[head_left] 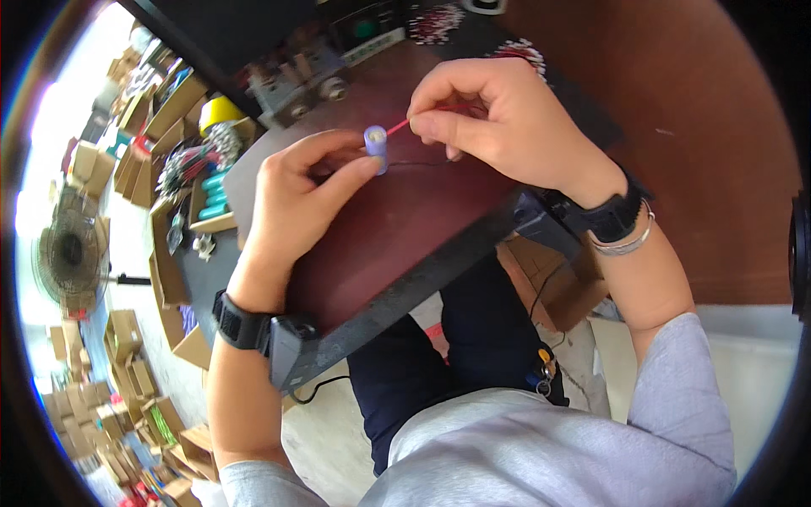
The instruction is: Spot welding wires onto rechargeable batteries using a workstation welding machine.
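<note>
Seated at a dark red table point(405, 228), seen from above. Left hand point(300, 190) curled, thumb and forefinger clamped on a small pale purple cylinder point(376, 145), held upright just above the tabletop near the middle of the table. Right hand point(498, 114) pinched shut on a thin red wire point(397, 127); the wire's free end meets the top of the cylinder, whether it goes inside cannot be told. The two hands sit close, cylinder between them. A thin dark wire point(414, 164) trails from the cylinder's lower part across the table toward the right hand. Black watch point(241, 323) on the left wrist; black watch point(612, 215) and silver bangle point(625, 245) on the right. Grey sleeves, dark trousers visible below the table edge. Grey metal fixture point(296, 84) with round bolts at the table's far edge. To the left, cardboard boxes point(182, 110) holding parts, a yellow roll point(218, 111), teal cylinders point(213, 193). Farther left, a standing fan point(72, 253) and more stacked cartons point(118, 406) on the floor.
</note>
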### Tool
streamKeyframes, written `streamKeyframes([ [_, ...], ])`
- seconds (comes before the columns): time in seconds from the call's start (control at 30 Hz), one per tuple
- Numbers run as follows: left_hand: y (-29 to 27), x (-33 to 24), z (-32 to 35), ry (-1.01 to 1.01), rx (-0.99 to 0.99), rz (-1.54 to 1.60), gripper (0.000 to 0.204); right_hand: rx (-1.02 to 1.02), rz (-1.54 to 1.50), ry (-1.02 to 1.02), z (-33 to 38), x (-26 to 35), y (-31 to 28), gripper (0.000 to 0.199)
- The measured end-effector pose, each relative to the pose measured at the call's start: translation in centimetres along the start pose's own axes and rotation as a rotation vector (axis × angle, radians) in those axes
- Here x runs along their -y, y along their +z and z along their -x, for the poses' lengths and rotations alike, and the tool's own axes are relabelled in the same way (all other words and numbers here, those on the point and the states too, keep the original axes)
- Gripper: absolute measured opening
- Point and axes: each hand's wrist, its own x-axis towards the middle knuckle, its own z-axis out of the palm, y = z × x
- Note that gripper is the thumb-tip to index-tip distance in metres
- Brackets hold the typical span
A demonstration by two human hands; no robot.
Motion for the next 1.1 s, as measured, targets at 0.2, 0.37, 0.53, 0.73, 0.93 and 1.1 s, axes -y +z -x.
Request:
streamKeyframes([
  [0.2,0.3,1.1,0.0,-0.065,-0.011,-0.031,0.017,-0.097,0.238,0.113,8.8,3.7,-6.2,0.008],
  [0.37,0.0,2.2,-0.1,-0.111,-0.006,-0.034,0.020,0.023,0.635,0.467,18.2,-1.6,-9.2,0.014],
  [0.53,0.0,2.7,-0.5,-0.076,0.000,-0.101,0.023,0.058,0.780,0.785,26.8,-12.1,-11.5,0.018],
  [0.73,-0.2,3.0,-0.9,-0.098,-0.021,-0.161,0.021,0.209,0.923,0.998,29.1,-17.8,-14.8,0.028],
  [0.93,0.7,1.4,-0.2,-0.116,-0.043,-0.202,0.017,-0.362,0.844,0.408,18.2,-8.8,-15.4,0.024],
  [1.1,0.3,1.2,0.0,-0.079,-0.028,-0.129,0.014,-0.126,0.615,0.061,7.9,-3.9,-12.0,0.017],
])
